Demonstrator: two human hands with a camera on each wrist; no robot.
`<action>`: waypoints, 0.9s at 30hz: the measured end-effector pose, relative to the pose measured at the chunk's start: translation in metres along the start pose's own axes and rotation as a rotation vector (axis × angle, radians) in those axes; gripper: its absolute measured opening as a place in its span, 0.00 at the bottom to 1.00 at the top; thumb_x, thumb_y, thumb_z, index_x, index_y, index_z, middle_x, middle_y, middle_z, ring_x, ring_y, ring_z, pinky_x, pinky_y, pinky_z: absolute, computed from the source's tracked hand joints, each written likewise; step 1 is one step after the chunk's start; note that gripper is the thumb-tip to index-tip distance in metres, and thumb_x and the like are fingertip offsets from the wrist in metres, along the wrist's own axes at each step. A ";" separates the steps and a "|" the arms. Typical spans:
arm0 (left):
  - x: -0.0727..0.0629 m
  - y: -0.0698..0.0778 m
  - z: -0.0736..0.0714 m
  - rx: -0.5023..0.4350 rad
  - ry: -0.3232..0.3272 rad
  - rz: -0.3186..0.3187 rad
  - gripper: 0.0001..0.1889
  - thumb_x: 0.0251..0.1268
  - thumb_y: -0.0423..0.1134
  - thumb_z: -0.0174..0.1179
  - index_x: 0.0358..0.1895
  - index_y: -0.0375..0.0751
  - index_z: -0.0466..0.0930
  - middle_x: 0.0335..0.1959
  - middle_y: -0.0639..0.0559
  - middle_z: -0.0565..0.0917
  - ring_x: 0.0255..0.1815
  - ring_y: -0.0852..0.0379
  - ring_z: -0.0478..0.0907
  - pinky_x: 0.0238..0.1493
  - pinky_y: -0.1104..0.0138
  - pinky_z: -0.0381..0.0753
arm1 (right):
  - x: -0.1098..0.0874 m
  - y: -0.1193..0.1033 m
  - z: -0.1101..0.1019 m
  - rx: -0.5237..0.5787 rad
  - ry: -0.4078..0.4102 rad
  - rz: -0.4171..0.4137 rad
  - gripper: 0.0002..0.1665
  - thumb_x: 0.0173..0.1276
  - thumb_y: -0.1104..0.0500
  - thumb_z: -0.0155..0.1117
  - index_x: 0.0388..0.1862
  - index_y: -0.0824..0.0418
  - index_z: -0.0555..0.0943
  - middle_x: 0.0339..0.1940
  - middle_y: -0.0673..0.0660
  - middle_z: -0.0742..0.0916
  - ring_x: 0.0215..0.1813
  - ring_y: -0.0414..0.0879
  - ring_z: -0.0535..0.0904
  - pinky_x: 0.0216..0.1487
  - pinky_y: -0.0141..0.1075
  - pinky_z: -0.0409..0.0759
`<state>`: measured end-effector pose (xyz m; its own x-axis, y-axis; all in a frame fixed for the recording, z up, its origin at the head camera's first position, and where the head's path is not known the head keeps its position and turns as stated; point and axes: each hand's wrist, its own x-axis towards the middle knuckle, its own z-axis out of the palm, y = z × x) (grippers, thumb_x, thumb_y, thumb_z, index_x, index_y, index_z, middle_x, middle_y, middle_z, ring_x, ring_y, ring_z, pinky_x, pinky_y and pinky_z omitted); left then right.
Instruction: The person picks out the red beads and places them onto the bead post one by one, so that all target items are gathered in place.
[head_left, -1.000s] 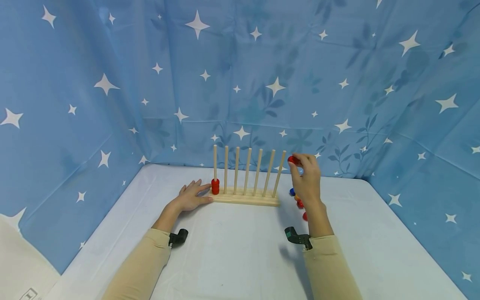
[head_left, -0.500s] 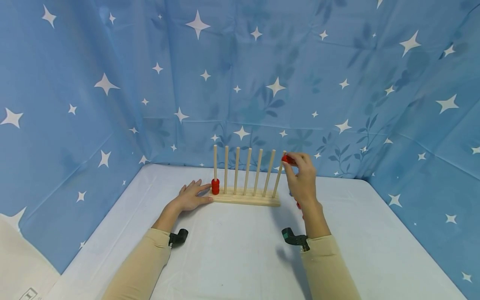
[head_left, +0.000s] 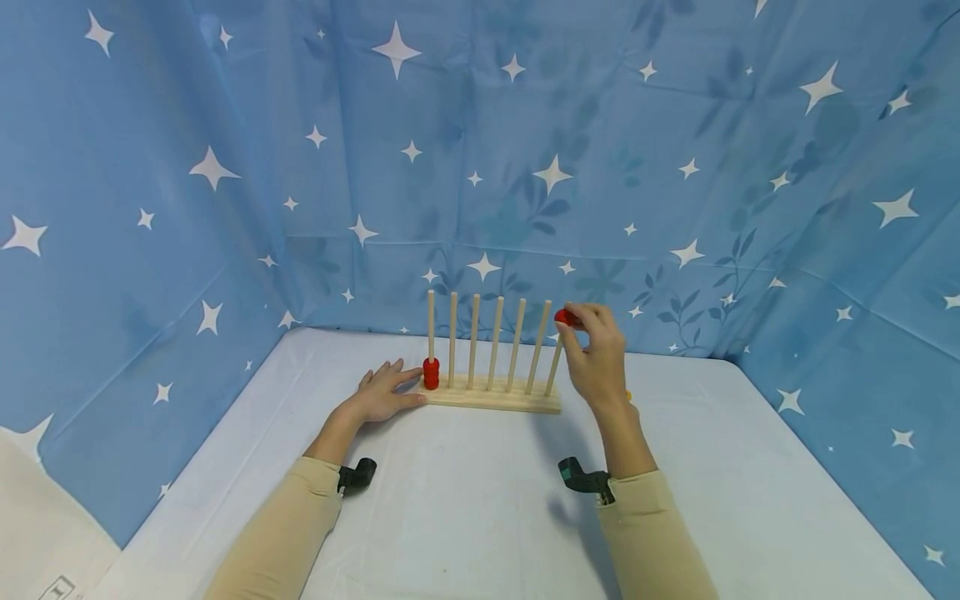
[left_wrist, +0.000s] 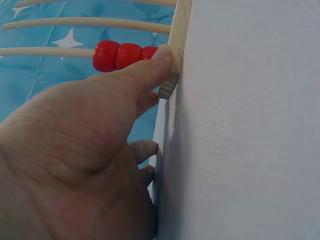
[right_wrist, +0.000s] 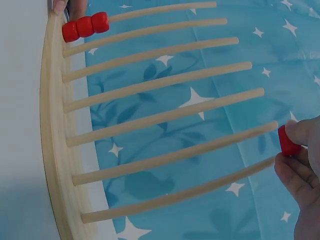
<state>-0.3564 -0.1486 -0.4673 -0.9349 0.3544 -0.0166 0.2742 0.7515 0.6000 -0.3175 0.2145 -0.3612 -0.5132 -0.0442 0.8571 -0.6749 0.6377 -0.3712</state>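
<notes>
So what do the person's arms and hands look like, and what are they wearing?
The left sleeve and right sleeve are plain tan. The left hand and right hand wear no gloves. Each wrist has a small, dark, bent gadget: the left gadget looks all dark, and the right gadget has a green patch.

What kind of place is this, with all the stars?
Probably a little indoor play or filming corner: a starry blue curtain stands round a white table, with a wooden peg rack and red beads on it.
</notes>
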 end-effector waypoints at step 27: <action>-0.002 0.003 -0.002 -0.003 -0.008 0.015 0.37 0.75 0.57 0.60 0.81 0.46 0.65 0.84 0.30 0.50 0.85 0.27 0.38 0.80 0.32 0.33 | 0.021 -0.036 0.032 0.084 -0.051 -0.103 0.16 0.74 0.64 0.68 0.56 0.70 0.84 0.52 0.65 0.85 0.51 0.55 0.85 0.55 0.42 0.87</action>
<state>-0.3537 -0.1481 -0.4641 -0.9289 0.3701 -0.0141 0.2875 0.7446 0.6024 -0.3211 0.1659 -0.3418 -0.4641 -0.1467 0.8736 -0.7662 0.5614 -0.3128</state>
